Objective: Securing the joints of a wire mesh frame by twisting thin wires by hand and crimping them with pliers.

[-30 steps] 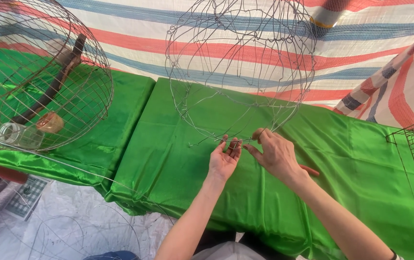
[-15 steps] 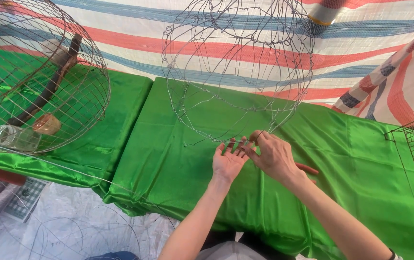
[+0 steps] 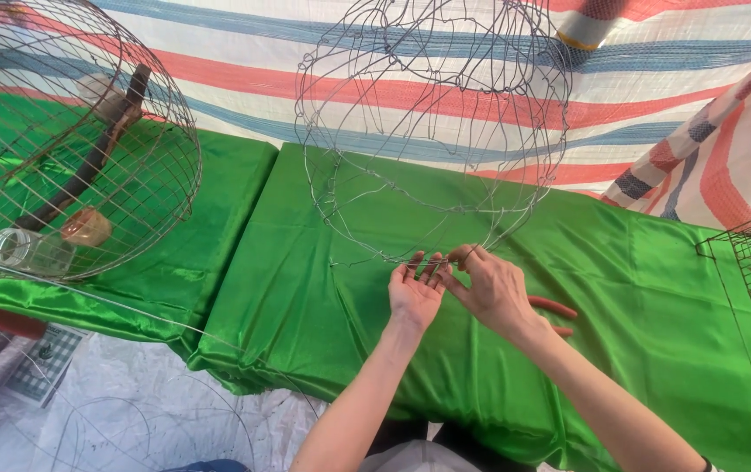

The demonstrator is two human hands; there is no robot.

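Behind right hand (image 3: 493,293), red tool handles (image 3: 554,308) half-hidden

**Clearance about the wire frame**

We find bare green cloth (image 3: 305,288) open left of the left hand (image 3: 415,293). The unfinished wire cage (image 3: 432,131) blocks above; red-handled pliers (image 3: 554,308) lie just right of the right hand (image 3: 493,293); a finished cage (image 3: 61,140) stands well left.
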